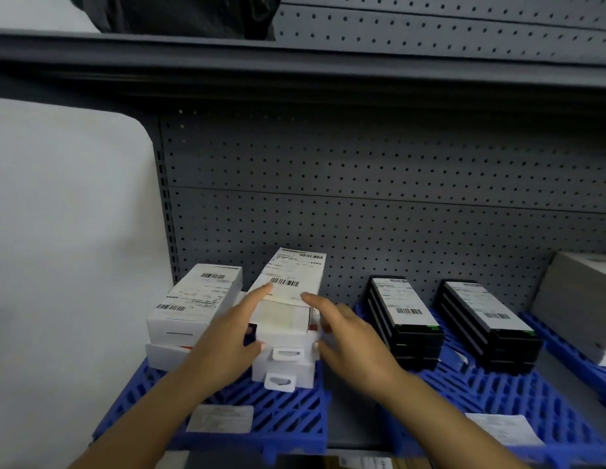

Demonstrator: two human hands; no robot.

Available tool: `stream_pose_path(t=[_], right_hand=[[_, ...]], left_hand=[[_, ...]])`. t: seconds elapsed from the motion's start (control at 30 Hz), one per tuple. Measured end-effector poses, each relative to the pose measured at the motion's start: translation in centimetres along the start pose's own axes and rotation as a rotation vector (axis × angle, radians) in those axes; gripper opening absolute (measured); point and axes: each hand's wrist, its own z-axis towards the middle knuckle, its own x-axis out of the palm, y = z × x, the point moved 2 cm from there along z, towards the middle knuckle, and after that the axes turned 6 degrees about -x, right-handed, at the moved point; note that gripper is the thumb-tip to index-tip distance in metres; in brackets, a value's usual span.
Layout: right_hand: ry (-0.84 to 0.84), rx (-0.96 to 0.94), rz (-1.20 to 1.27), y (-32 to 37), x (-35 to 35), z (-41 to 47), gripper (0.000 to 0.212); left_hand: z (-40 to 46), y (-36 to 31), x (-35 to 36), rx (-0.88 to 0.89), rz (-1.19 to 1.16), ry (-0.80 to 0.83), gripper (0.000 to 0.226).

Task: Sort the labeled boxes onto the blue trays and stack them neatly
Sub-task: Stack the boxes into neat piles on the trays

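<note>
Two stacks of white labeled boxes stand on the left blue tray (288,414). The left white stack (196,306) is untouched. On either side of the right white stack (291,299) are my hands. My left hand (227,336) touches its left side with a straight index finger on the top box's label and the thumb against the box below. My right hand (349,336) lies at its right side, fingers relaxed and spread, the fingertip at the label's edge. Two stacks of black labeled boxes (403,316) (487,323) stand on the middle blue tray (464,387).
A grey-white box (579,299) sits on a third blue tray (572,350) at far right. Paper labels (220,418) (504,428) lie on the tray fronts. Grey pegboard (362,184) backs the shelf, an upper shelf (294,62) overhangs, and a white wall is at left.
</note>
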Motion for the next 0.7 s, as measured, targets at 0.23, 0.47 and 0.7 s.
stream_pose_path(t=[0.23, 0.47, 0.7], right_hand=[[0.029, 0.079, 0.029, -0.9, 0.4, 0.8, 0.081], [0.043, 0.177, 0.029, -1.7, 0.7, 1.9, 0.077], [0.045, 0.226, 0.057, -2.4, 1.4, 1.2, 0.1]], left_hand=[[0.9, -0.2, 0.8, -0.043, 0.013, -0.014, 0.091], [2.2, -1.6, 1.1, -0.082, 0.22, -0.033, 0.083], [1.6, 0.5, 2.7, -0.06, 0.092, -0.033, 0.114]])
